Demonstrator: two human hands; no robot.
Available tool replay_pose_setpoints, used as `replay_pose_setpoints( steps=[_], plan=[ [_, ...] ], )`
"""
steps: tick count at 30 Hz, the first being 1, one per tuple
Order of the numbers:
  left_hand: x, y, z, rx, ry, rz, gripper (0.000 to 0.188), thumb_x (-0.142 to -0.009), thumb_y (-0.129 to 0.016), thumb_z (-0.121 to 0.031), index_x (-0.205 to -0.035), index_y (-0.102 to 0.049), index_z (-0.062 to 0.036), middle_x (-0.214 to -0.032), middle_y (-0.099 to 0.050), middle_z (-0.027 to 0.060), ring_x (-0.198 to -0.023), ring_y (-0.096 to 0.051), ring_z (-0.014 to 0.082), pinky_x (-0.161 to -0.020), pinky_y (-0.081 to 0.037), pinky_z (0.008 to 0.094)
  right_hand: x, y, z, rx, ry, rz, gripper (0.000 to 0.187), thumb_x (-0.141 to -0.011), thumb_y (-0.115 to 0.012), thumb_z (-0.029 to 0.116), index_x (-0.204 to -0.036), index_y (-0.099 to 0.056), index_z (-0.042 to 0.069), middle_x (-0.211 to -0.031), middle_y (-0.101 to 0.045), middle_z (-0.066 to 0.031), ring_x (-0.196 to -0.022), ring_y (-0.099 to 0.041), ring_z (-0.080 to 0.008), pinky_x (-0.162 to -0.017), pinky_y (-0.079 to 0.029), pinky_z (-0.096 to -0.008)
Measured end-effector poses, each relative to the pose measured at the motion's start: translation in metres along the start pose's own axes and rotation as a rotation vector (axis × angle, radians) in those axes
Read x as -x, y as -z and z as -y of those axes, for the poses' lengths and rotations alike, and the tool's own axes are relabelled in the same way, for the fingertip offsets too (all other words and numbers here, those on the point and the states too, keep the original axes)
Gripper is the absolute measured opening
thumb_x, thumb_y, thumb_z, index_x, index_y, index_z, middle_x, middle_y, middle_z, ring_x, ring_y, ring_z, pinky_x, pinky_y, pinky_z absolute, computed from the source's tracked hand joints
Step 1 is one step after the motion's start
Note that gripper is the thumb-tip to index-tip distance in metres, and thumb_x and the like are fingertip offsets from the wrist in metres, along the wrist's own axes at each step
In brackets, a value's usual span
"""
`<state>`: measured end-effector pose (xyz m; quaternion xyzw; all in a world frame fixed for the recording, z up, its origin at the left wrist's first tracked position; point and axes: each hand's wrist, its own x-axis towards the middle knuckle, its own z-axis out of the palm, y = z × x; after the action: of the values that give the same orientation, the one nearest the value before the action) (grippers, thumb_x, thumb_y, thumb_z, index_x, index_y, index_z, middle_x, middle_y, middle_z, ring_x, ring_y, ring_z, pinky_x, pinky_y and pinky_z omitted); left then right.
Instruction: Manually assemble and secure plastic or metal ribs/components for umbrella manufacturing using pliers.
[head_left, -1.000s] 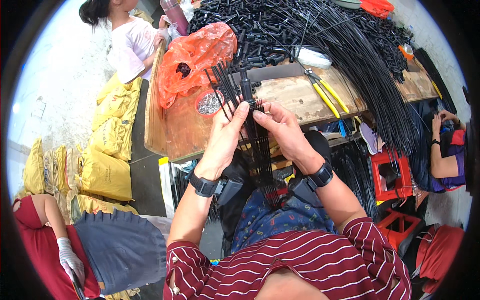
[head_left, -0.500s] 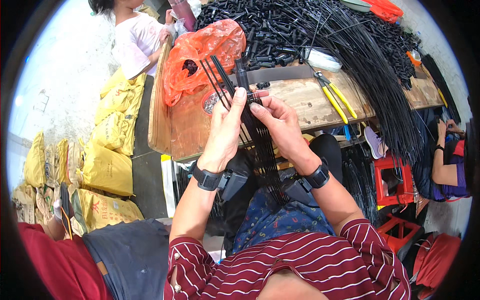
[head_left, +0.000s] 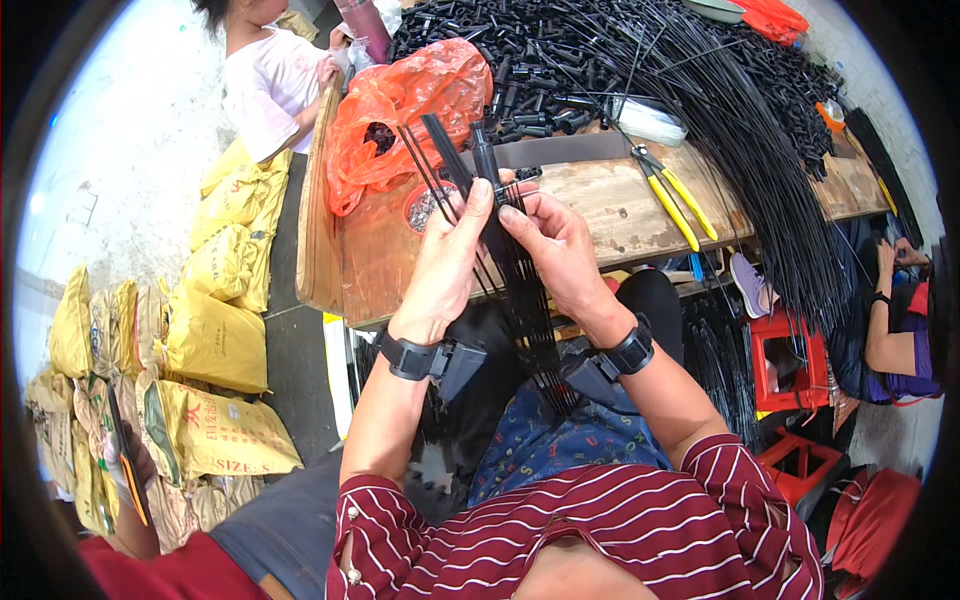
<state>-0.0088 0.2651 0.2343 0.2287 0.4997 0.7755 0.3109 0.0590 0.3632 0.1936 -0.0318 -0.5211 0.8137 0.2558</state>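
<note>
My left hand (head_left: 445, 250) is closed around a bundle of thin black rods (head_left: 520, 290), like umbrella ribs, with its thumb pointing up. The rods hang down over my lap, and several ends fan out above the fingers. A black plastic tube fitting (head_left: 484, 150) stands upright at the top of the bundle. My right hand (head_left: 560, 245) pinches around the fitting's lower end, thumb and fingers against the rods there. Both thumb tips are close together. Exactly how the rods meet the fitting is hidden by my fingers.
A wooden table (head_left: 590, 190) carries pliers (head_left: 672, 195) with yellow handles, an orange plastic bag (head_left: 400, 110), a small round tub (head_left: 425, 207), heaped black fittings (head_left: 540, 80) and long black rods (head_left: 760, 150). Yellow sacks (head_left: 215, 340) line the left. Other people are nearby.
My hands stay almost in place, with the fitting turned slightly between them. At the lower left, a person in red has shifted downward, uncovering more of a yellow sack.
</note>
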Motion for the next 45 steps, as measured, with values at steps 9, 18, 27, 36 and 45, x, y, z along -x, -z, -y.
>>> replay_pose_setpoints(
  steps=[9,18,27,36,45],
  plan=[
    [-0.002,0.006,0.009,-0.028,-0.150,-0.153,0.020,-0.094,-0.060,-0.023,-0.098,-0.065,-0.0039,-0.090,-0.069,0.0046,-0.079,-0.063,0.0091,-0.073,-0.051,0.0248,0.002,0.001,0.006,0.156,-0.026,-0.048,0.011,-0.088,-0.068,0.011,-0.083,-0.062,0.003,-0.080,-0.062,0.0045,-0.071,-0.052,-0.0005,-0.063,-0.043,-0.0177],
    [-0.006,0.011,0.010,0.024,-0.132,-0.124,0.014,-0.093,-0.063,-0.019,-0.096,-0.067,-0.0060,-0.089,-0.068,0.0001,-0.080,-0.059,0.0048,-0.073,-0.047,0.0216,-0.013,0.014,0.008,0.043,-0.239,0.010,0.009,-0.083,-0.073,0.009,-0.082,-0.064,0.006,-0.076,-0.060,0.0070,-0.068,-0.050,-0.0002,-0.061,-0.041,-0.0172],
    [-0.015,0.021,0.009,-0.043,-0.083,-0.119,0.018,-0.093,-0.063,-0.022,-0.099,-0.066,-0.0047,-0.090,-0.066,0.0002,-0.080,-0.059,0.0056,-0.073,-0.046,0.0227,-0.024,0.016,0.005,0.057,-0.245,0.048,0.016,-0.080,-0.076,0.009,-0.089,-0.062,0.006,-0.080,-0.060,0.0051,-0.071,-0.051,-0.0019,-0.065,-0.043,-0.0189],
    [-0.015,0.020,0.008,-0.111,-0.083,-0.090,0.019,-0.093,-0.062,-0.022,-0.101,-0.064,-0.0049,-0.093,-0.065,0.0002,-0.083,-0.059,0.0055,-0.075,-0.046,0.0230,-0.024,0.009,-0.003,0.099,-0.206,0.026,0.024,-0.080,-0.076,0.011,-0.097,-0.060,0.005,-0.085,-0.060,0.0032,-0.078,-0.054,-0.0033,-0.069,-0.046,-0.0196],
    [-0.012,0.035,0.009,0.172,0.023,-0.081,0.027,-0.094,-0.060,-0.028,-0.103,-0.063,-0.0025,-0.097,-0.067,0.0084,-0.084,-0.065,0.0141,-0.075,-0.054,0.0290,-0.024,0.013,-0.004,0.062,-0.364,0.123,0.020,-0.085,-0.073,0.015,-0.100,-0.066,0.004,-0.085,-0.061,0.0061,-0.078,-0.054,-0.0030,-0.077,-0.045,-0.0195]
  ],
)
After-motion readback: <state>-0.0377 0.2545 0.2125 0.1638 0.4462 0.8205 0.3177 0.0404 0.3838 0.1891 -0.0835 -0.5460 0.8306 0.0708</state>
